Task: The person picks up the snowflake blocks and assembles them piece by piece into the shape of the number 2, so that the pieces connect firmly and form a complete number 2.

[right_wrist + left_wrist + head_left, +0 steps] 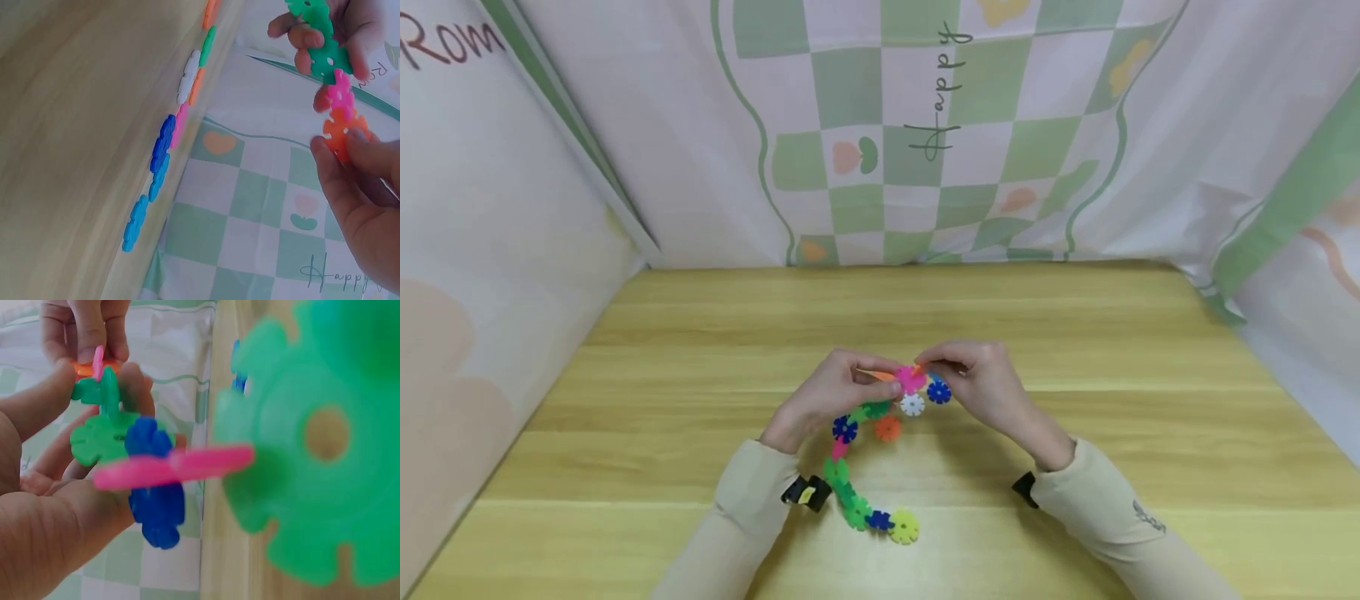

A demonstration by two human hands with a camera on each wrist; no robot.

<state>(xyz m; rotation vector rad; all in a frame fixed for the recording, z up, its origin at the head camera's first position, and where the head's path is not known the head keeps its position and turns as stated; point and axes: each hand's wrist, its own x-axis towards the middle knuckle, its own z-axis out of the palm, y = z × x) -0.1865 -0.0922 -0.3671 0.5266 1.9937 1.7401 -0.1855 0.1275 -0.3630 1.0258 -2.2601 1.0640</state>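
My left hand (827, 390) grips a curved chain of interlocking plastic snowflake discs near its upper end, fingers around a green disc (330, 61). The chain hangs down past the left wrist through a blue disc (845, 429), a pink disc (839, 449) and several green discs (857, 512) to a yellow disc (904, 527). Between the hands, a pink disc (912, 379) joins that green one. With thumb and fingertips, my right hand (985, 383) pinches an orange disc (340, 128) that meets the pink disc edge to edge.
Loose discs lie on the wooden table (700, 367) beyond and under the hands: a white one (912, 405), a dark blue one (938, 392), an orange one (887, 428) and light blue ones (134, 223). A checked cloth (917, 200) hangs behind the table.
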